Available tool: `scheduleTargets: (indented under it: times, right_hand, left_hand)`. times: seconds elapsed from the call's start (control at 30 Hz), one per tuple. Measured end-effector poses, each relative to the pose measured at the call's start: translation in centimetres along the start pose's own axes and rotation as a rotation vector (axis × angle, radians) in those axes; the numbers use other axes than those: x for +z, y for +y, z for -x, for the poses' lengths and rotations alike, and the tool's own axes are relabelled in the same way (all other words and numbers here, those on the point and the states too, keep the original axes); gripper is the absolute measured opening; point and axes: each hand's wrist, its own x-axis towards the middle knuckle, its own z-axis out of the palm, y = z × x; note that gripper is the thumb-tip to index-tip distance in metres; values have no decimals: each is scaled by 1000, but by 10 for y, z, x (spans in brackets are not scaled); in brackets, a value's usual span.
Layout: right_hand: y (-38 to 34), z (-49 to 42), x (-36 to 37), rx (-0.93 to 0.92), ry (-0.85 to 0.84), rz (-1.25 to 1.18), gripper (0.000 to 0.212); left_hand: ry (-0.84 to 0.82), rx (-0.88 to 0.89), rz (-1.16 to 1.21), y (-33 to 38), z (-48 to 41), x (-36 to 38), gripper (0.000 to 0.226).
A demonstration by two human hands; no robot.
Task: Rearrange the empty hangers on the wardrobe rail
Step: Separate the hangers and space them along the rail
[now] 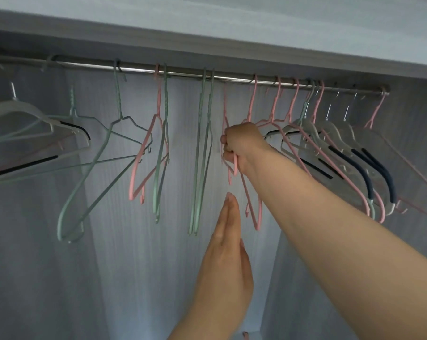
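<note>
Right hand (241,146) is clamped round a pink hanger (257,224), fingers curled over the wire near its shoulder. Left hand (228,244) is held flat below it, fingers straight and pressed together, with nothing touched. Judged: the left is kept ready to steady the swinging frame, not to carry.

Back panel (109,266) is seen behind everything, with the top board (207,25) above. Rail (138,68) is run across under the board, and every hanger on it is empty.

Right-end cluster (342,141): clear padded hangers and pink wire ones are packed tight and overlapped. Spacing is looser left of the hands:
- white padded hanger (35,121) at far left
- green wire hanger (119,104) hung askew
- pink-and-green pair (162,114)
- green pair (203,143) hung edge-on, just beside the held one

Colours are mixed along the rail, so sorting is judged far from done.

Pink hanger is located mid-rail, between the green pair and two pink hangers (284,101) to its right. It is gripped high rather than at the bottom bar, probably so swing is limited and the hook can be lifted or slid.

Its neck (224,106) is blurred, so whether the hook is seated on the rail cannot be told.
</note>
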Motion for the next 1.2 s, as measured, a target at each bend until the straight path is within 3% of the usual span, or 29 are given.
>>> scheduleTargets:
  times: [0.27,0.57,0.77,0.97,1.1,1.2]
  right_hand:
    - [33,59,-12,104,-137,-171,30]
    - [99,135,-37,197,-261,-67,25]
    - [136,145,-101,134,-309,350,26]
    - [145,146,-168,-59,-630,611,23]
    - [156,140,-183,-48,-831,518,41]
    - [171,125,-172,-60,-816,495,30]
  left_hand:
    - [3,-177,-2,-26,28,-1,63]
    - [37,-256,45,-49,44,-7,60]
    - [32,-334,23,-65,58,-15,70]
    - [1,-644,-214,-109,83,-54,76]
    - [-141,-823,-459,-125,105,-77,56]
    - [-61,-798,-491,-124,117,-90,21]
